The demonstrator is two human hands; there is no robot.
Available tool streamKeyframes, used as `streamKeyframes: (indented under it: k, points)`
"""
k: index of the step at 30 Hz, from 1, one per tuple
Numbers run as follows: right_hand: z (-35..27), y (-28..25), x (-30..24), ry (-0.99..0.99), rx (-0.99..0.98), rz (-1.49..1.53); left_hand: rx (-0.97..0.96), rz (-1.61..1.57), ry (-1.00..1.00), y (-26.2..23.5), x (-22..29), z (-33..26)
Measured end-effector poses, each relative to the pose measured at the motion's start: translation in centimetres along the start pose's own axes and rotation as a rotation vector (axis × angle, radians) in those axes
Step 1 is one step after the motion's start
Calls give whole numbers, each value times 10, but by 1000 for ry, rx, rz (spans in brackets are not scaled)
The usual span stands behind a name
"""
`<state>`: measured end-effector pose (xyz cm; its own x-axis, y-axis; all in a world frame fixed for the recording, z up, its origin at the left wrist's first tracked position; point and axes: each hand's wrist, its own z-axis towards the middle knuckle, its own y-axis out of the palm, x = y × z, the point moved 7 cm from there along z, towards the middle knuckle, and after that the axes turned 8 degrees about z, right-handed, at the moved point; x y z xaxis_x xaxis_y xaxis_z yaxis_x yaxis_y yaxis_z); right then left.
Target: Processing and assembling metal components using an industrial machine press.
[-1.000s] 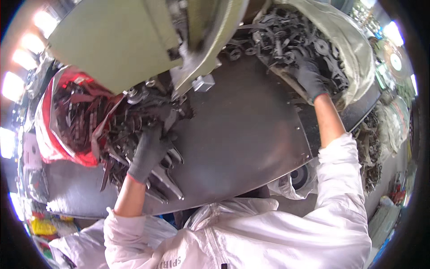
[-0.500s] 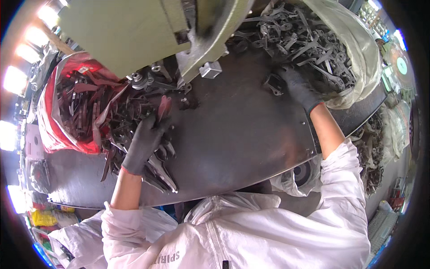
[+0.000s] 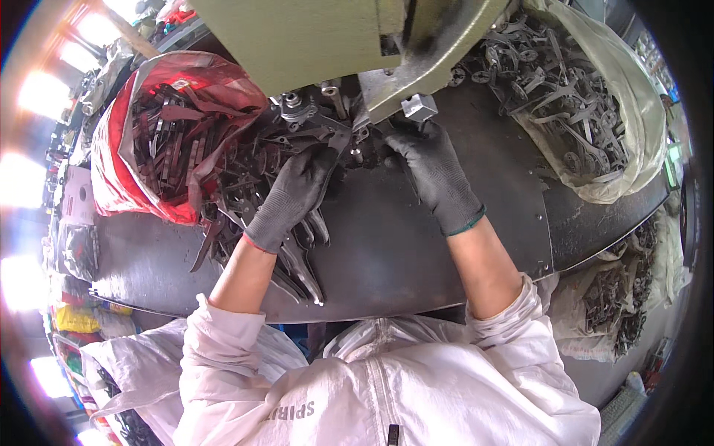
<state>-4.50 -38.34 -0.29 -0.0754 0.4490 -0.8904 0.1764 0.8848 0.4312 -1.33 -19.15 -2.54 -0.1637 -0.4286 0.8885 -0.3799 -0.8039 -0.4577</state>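
Observation:
Both my hands wear dark grey work gloves and are close together under the head of a pale green machine (image 3: 312,37). My left hand (image 3: 301,182) is closed on a dark flat metal lever (image 3: 340,140), which points up toward the machine's metal fittings. On the other side of a small upright metal pin (image 3: 356,157), my right hand (image 3: 433,171) has its fingers curled together just below a square metal block (image 3: 419,108). What those fingers hold is mostly hidden. A heap of dark metal levers (image 3: 301,260) lies under and beside my left wrist.
A red and white sack (image 3: 108,160) full of dark metal parts stands at the left. On the right, a pale sack (image 3: 639,134) holds many grey metal parts. The dark metal table (image 3: 387,260) has a curved front edge, with more sacked parts (image 3: 610,297) below at the right.
My right hand has come left from beside the pale sack to the machine's fittings. My left hand has moved up and right with the lever. The whole view has shifted slightly.

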Motion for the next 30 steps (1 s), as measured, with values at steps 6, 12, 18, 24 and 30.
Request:
streamKeyframes:
  k: [6, 12, 18, 24, 30]
  points:
    - [4, 12, 14, 1, -106, -86, -111, 31, -36, 8, 26, -3]
    - [9, 20, 25, 48, -89, -118, -131, 275, 22, 4, 33, 4]
    - [10, 9, 27, -50, -109, -253, -177, 122, -76, 15, 4, 5]
    - [4, 16, 20, 73, -135, -125, -119, 188, -119, 4, 34, 3]
    - [4, 23, 28, 41, -96, -189, -171, 131, -304, 14, -3, 10]
